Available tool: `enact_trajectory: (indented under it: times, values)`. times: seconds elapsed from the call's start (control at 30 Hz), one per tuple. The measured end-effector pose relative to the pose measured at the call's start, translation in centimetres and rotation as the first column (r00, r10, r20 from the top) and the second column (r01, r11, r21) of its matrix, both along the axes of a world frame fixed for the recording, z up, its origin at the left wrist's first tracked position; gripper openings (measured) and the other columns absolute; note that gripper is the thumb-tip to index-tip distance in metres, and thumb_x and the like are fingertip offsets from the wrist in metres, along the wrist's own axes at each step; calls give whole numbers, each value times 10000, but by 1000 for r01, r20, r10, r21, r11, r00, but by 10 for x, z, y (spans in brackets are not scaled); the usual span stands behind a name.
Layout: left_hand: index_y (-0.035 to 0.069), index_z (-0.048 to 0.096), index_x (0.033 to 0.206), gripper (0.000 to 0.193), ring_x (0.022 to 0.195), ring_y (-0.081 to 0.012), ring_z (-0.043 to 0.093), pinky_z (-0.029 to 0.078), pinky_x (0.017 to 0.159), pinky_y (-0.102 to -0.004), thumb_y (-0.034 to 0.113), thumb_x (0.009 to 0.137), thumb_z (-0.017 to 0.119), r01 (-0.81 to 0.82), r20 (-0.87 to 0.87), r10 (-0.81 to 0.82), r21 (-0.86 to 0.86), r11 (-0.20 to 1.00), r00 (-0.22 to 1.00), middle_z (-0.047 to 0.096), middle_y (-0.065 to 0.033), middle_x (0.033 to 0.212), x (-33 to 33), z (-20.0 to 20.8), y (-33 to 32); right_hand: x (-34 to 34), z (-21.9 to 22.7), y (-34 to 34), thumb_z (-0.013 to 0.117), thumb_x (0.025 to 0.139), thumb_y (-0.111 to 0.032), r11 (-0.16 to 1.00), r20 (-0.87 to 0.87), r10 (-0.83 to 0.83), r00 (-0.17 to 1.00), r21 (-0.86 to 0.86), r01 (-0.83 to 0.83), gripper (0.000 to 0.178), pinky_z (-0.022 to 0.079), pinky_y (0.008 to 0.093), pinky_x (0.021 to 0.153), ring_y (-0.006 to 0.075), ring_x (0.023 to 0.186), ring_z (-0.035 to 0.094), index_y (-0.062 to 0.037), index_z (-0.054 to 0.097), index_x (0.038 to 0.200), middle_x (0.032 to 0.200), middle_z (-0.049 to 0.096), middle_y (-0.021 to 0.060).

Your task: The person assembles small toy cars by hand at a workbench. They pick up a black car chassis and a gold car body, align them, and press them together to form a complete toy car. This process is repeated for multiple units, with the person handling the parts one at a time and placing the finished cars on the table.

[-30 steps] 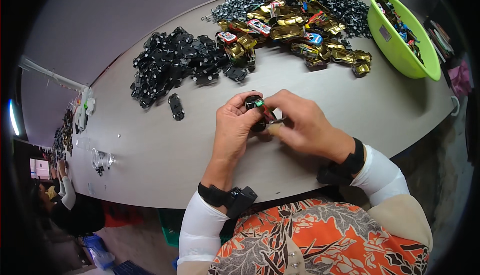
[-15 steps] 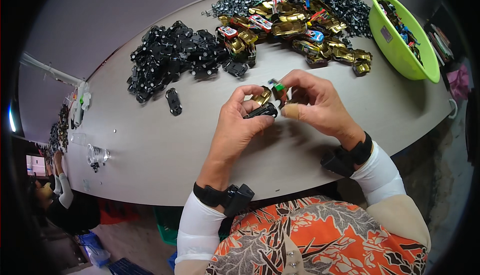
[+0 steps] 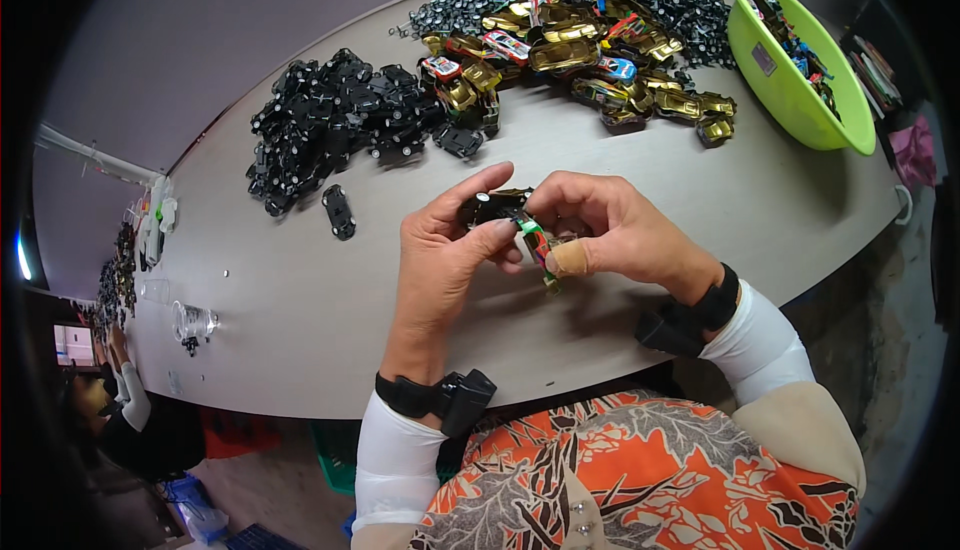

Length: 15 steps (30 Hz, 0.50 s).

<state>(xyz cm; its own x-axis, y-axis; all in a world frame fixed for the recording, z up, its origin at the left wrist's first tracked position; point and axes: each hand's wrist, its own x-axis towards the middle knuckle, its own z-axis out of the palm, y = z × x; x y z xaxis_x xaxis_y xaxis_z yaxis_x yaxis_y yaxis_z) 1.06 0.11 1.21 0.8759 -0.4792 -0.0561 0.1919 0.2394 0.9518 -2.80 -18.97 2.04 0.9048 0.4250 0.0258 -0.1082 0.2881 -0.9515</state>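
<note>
From the head view, both hands meet just above the tabletop [image 3: 300,350]. The left hand [image 3: 445,250] has its grip pinched on a small black car base [image 3: 490,206], while the right hand [image 3: 610,230] pinches a colourful toy car shell [image 3: 537,245] right against it. Behind sit a black parts pile [image 3: 340,125], a heap of gold cars [image 3: 580,55] and a green bowl [image 3: 790,90].

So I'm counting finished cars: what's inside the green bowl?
The green bowl holds a small heap of colourful toy cars, blue and red among them. Its near wall hides the bottom, so how many lie there cannot be seen.
</note>
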Motion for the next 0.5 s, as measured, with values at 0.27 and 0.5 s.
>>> enact_trajectory:
  times: [0.27,0.5]
  values:
    - [-11,600,1057,297,584,-84,571,477,493,-206,20,765,646,-46,-10,47,97,994,999,638,-57,819,1,0,-1,-3,13,-8,620,768,-27,979,57,-150,987,-129,157,281,463,231,686,78,805,546,-15,532,1035,892,592,28]
    - [-17,567,1097,412,788,-145,615,553,631,-264,-23,703,687,128,-38,-133,-121,984,990,634,-103,944,-3,4,-3,-1,9,-5,618,776,-71,989,-3,-120,993,-84,120,272,434,191,612,62,783,541,-14,538,1030,884,599,26]
